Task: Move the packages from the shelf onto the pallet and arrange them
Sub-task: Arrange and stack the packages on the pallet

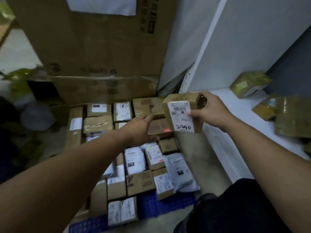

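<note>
My right hand [211,111] grips a small cardboard box [182,113] with a white label and handwritten digits, held in the air above the stacked packages. My left hand [142,128] reaches out over the pile with fingers straight, touching a brown box with a red mark [159,127]. The blue plastic pallet [151,207] below is covered with several cardboard boxes and grey mailer bags [180,170]. On the white shelf [235,115] to the right lie three tape-wrapped packages [249,84].
A large upright cardboard carton [101,47] stands behind the pallet. A white wall panel [235,39] rises behind the shelf. Dark bags and green-taped parcels [18,81] sit on the floor at left. My dark trouser leg [235,207] is at the bottom right.
</note>
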